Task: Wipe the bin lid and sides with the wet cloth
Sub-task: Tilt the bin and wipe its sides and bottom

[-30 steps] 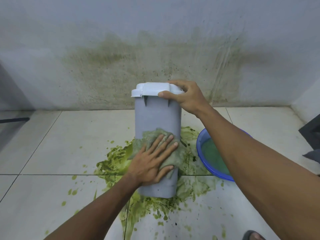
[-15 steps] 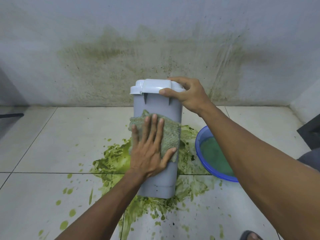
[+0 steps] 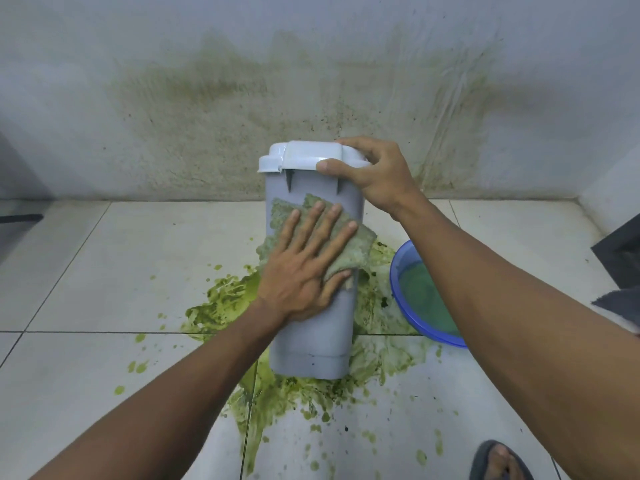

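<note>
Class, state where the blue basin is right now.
In the head view the blue basin sits on the tiled floor right of the grey bin, partly behind the right forearm.

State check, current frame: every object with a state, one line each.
bin: upright, standing in green spill
lid: closed, gripped by right hand
cloth: green-stained, pressed flat on bin's front side
left hand: fingers straight, pressing cloth
blue basin: holds greenish water
wall: smeared green

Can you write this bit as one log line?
side wipe | left hand presses cloth on bin | right hand grips lid
</note>
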Demonstrator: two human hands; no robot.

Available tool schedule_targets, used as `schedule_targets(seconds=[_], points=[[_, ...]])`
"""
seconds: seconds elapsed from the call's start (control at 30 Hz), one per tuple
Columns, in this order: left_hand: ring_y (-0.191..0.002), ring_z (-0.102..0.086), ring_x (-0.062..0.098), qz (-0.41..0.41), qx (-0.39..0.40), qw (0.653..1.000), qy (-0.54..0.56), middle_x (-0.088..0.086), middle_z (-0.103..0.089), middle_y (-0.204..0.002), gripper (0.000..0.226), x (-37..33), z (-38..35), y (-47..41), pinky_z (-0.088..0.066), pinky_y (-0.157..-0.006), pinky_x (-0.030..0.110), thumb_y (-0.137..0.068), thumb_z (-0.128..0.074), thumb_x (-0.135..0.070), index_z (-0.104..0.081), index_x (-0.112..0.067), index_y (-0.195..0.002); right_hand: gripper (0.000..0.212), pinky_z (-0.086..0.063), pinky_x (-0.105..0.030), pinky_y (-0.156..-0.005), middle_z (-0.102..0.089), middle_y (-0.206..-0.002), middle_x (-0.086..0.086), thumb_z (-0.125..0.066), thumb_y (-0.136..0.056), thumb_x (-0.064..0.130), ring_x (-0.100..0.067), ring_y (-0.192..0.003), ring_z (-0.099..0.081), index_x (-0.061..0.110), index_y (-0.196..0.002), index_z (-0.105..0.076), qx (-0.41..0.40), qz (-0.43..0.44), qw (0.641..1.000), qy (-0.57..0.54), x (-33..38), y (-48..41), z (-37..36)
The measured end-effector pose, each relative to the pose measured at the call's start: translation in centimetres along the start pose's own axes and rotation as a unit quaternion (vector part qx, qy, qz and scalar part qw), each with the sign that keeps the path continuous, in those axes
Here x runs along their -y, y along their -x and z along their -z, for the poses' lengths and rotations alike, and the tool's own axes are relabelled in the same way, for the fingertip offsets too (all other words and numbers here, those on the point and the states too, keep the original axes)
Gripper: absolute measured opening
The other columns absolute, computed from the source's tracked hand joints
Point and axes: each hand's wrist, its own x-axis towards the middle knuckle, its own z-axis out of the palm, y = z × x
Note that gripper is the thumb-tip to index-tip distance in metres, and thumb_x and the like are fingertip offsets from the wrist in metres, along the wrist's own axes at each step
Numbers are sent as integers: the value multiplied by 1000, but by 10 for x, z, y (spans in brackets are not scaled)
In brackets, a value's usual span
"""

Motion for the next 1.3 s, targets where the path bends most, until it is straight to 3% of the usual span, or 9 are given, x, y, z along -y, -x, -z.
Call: schedule_targets(seconds=[0.1,0.23,0.37,0.5,0.67,0.87,1.03,1.13,1.3], points=[[-156,-12,37,-3,9,1000,10,12,-19,-168,66,-28,-9,5,-12,-124,60,-102,-48,-47,-32,-19,-160,44,-56,-21,-77,-73,-106,9,-89,-68,47,-10,-97,-68,24,-104,-77,-6,0,1000,-3,-1,2,2],[-157,-9,34,-195,105,975,-26,11,-22,-168,65,-42,-27,61,-1,-126,56,-103,-42,-45,-34,-13,-158,50,-58,-26,-82,-72,-107,9,-89,-62,52,-9,-99,-68,27,-104,-77,-1,-14,1000,-7,1,2,0],[-157,-9,30,-301,134,943,-36,11,-18,-169,65,-9,-25,83,3,-127,49,-106,-31,-52,-28,-16,-160,58,-59,-30,-85,-72,-107,11,-87,-57,59,-7,-99,-68,28,-105,-77,-11,-19,1000,0,1,3,-2],[-156,-15,34,-219,86,971,-31,14,-20,-168,66,33,-8,50,-10,-127,52,-103,-31,-55,-30,-21,-160,63,-59,-32,-86,-73,-105,10,-86,-52,63,-8,-98,-68,27,-103,-78,-21,-20,1000,-1,3,1,-4],[-156,-13,38,-137,60,989,-4,16,-21,-167,66,-7,-10,35,-12,-124,60,-102,-42,-52,-33,-19,-159,63,-60,-38,-85,-74,-106,6,-85,-52,60,-13,-99,-69,24,-103,-78,-26,-13,1000,-8,0,-1,-4],[-155,-9,38,-294,173,939,-51,15,-43,-158,64,-42,-35,94,10,-124,57,-99,-45,-51,-49,-11,-149,59,-59,-41,-88,-75,-106,9,-88,-53,59,-12,-101,-70,26,-101,-79,-24,-16,1000,-8,-3,-3,-3],[-156,-6,34,-405,163,898,-52,13,-34,-163,62,-15,-34,113,11,-125,53,-102,-42,-48,-38,-15,-155,54,-60,-40,-86,-75,-101,10,-88,-52,58,-11,-98,-70,27,-95,-80,-30,-16,999,-7,0,-5,-3],[-157,-5,33,-340,104,934,-21,14,-28,-164,62,8,-25,77,1,-127,51,-105,-30,-50,-34,-15,-156,47,-60,-41,-85,-75,-98,11,-89,-51,58,-11,-96,-71,30,-88,-80,-36,-11,999,-5,1,-6,-6],[-156,-16,36,-157,55,986,9,15,-23,-167,65,-6,-19,41,-12,-126,57,-104,-42,-48,-34,-14,-158,51,-59,-45,-83,-76,-104,5,-88,-55,55,-16,-98,-71,22,-95,-80,-35,8,999,-7,-3,-8,-4]])
